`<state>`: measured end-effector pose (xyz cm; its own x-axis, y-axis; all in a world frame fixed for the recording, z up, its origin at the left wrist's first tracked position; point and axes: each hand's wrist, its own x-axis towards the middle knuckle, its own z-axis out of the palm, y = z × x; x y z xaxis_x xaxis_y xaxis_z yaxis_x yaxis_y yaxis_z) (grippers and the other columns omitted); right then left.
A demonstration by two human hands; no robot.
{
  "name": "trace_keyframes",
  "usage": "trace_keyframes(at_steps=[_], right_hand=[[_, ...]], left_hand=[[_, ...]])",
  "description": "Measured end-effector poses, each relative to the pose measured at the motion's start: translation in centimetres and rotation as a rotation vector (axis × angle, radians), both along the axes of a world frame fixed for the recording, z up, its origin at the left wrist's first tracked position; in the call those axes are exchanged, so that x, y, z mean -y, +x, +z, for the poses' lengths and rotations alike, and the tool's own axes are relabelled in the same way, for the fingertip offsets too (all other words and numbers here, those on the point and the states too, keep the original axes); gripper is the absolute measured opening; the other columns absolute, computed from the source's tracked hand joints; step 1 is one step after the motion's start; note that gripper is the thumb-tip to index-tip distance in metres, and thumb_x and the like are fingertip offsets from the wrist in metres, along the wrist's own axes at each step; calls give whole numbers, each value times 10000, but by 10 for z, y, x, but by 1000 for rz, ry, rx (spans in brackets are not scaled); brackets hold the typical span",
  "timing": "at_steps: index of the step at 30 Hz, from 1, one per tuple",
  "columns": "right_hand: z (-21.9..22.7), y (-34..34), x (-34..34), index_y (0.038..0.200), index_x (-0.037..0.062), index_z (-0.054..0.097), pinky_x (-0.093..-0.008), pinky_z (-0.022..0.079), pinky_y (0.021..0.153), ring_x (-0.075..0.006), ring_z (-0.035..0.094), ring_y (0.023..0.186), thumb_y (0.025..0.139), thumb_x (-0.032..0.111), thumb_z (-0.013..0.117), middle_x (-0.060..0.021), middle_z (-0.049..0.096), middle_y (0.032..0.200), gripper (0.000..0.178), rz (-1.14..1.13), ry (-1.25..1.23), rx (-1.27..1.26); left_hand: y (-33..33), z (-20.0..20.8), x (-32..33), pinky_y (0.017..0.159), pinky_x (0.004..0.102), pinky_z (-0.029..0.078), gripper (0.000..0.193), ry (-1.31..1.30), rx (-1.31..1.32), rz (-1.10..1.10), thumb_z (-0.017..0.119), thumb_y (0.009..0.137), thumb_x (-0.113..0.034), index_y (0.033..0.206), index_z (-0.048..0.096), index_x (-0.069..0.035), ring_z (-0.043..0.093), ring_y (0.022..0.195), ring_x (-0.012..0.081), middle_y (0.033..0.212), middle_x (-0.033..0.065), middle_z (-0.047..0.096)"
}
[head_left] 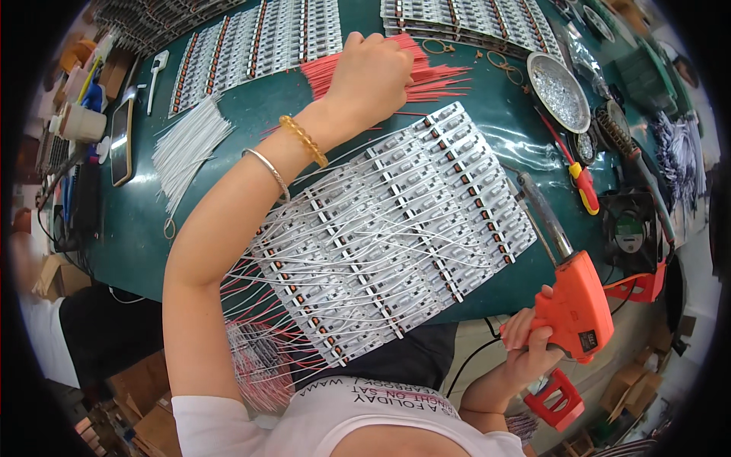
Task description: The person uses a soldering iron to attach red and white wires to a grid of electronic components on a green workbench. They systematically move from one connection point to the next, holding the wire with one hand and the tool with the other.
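Shirt [304, 419], white and lettered, at the lower edge. Just beyond, to the left, over the lap, a loose bunch of red and white leads [263, 362], trailing from the left side of a wired panel. To the right, right hand [529, 346] closed around the handle of an orange soldering gun [575, 308], its metal shaft angled up and leftward beside the panel's right edge; contact at the tip impossible to tell. In the middle, tilted on the green table [137, 228], the light-coloured circuit panel [426, 213], with rows of small parts, dark strips and many white strands across its face, near corner reaching past the table's edge. Farther on at the right, a small dark fan [632, 232], then a red-and-yellow screwdriver [585, 190]. At the left, a fanned pile of white wires [190, 145], with a phone [122, 143] beside it. Beyond the panel, left hand [369, 76] curled down over a heap of red wires [430, 80], fingertips hidden, so impossible to tell whether pinching any. Around that wrist, amber beads [304, 142] and a silver bangle [268, 169]. Off to the right, a round metal dish [560, 91]. Farthest, more panels [259, 49] along the back.
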<state>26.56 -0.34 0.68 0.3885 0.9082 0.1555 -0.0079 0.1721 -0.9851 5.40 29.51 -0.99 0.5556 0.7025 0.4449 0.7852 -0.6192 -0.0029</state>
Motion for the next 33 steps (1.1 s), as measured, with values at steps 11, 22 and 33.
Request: trace_keyframes(at_steps=[11,22,33], right_hand=[[0,-3,-6,1236,-124,396,-212,329,379,-76,369,363,894,416,580,8,402,480,666,-4,-15,5],[6,-27,-41,1216,-156,391,-221,340,382,-88,391,365,868,461,593,-2,427,482,736,-56,-141,162],[0,-20,-46,1094,-152,454,-229,362,396,-94,406,375,882,378,616,-24,443,498,593,-28,-252,376]], left_hand=[[-21,53,41,534,255,394,143,-365,521,-56,694,800,-140,770,627,-16,484,547,97,622,49,594],[-29,21,83,553,228,374,178,-866,712,142,685,823,-146,759,632,12,474,606,48,652,2,592],[-29,10,78,473,219,325,179,-768,689,53,705,793,-123,710,625,14,425,515,39,570,-6,560]])
